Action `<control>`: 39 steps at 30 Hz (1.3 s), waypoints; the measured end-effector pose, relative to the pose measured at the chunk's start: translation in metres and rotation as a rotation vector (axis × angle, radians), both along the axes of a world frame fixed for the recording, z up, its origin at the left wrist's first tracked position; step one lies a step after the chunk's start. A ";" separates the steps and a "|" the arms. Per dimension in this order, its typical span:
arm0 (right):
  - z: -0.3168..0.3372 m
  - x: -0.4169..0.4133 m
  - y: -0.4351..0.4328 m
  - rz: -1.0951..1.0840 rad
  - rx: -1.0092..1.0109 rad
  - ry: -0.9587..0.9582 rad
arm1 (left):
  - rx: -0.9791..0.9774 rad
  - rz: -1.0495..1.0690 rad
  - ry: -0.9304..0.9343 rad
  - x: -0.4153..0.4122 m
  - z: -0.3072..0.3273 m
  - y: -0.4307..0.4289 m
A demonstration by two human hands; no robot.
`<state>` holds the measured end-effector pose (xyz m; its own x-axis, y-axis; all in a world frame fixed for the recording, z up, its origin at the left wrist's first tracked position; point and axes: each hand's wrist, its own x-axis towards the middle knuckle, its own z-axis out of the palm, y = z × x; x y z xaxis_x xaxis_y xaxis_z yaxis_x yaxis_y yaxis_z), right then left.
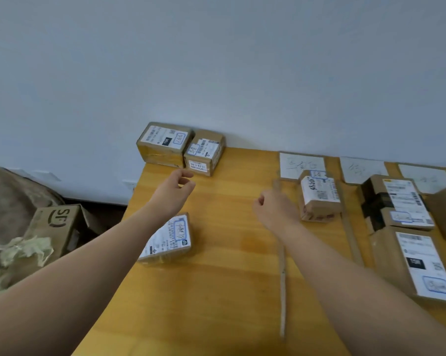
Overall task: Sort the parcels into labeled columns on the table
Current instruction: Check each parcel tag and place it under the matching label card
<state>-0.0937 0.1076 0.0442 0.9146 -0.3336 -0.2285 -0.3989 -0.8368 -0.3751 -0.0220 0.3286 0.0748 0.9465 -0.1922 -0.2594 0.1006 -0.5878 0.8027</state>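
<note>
Two small cardboard parcels stand at the table's far left corner against the wall: a larger one point(163, 144) and a smaller one point(204, 152). My left hand point(175, 188) hovers just in front of them, fingers apart, holding nothing. A flat parcel point(169, 238) lies under my left forearm. My right hand point(274, 209) is loosely curled and blurred, just left of a small parcel point(319, 199) that sits in the first column below a white paper label point(301, 164). Further right lie a black-taped parcel point(394, 201) and a long parcel point(417, 263).
The wooden table point(229, 291) has thin strips point(283, 278) dividing columns, with more white labels point(361, 169) along the wall. Left of the table, on the floor, stand an open SF carton point(55, 232), crumpled paper point(24, 249) and a brown sack point(11, 201).
</note>
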 end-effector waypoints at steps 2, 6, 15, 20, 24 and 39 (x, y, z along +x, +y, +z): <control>-0.004 0.008 0.010 -0.045 0.026 0.016 | 0.017 -0.024 0.006 0.014 -0.007 0.009; -0.011 0.021 0.019 -0.092 0.048 0.028 | 0.065 -0.038 0.032 0.044 -0.022 0.014; -0.030 0.050 0.025 -0.177 0.344 0.121 | 0.039 0.048 0.345 0.105 -0.067 -0.003; -0.035 0.073 0.014 -0.219 0.381 0.115 | -0.261 0.364 0.625 0.134 -0.077 -0.031; -0.039 0.096 0.003 -0.279 0.463 0.064 | -0.379 0.460 0.700 0.145 -0.090 -0.055; -0.030 0.171 -0.009 -0.243 0.615 -0.069 | -0.428 0.275 0.564 0.140 -0.118 -0.038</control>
<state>0.0776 0.0985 0.0144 0.8494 -0.3595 -0.3864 -0.5069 -0.3515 -0.7871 0.1178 0.2908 -0.0433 0.7209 -0.1613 -0.6740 0.6612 -0.1313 0.7386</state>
